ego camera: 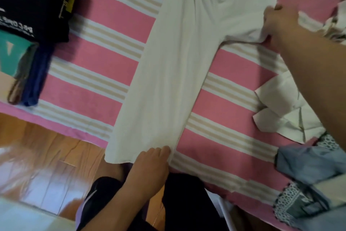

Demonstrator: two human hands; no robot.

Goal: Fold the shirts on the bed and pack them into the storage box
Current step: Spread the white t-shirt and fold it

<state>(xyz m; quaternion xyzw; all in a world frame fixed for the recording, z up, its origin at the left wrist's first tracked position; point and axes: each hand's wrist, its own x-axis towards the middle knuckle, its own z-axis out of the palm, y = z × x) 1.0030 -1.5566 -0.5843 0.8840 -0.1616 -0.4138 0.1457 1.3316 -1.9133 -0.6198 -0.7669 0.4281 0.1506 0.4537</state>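
The white shirt lies soft and limp on the bed. The left hand pinches its hem; the right hand clutches a sleeve. Corners and seams look the best places to hold.

**Striped bed over a wooden floor**

The frame is mostly filled by a bed, which is covered by a sheet striped in pink, white and beige. Below its near edge, a floor of glossy orange-brown wooden boards is seen, and pale daylight is reflected on it at lower left.
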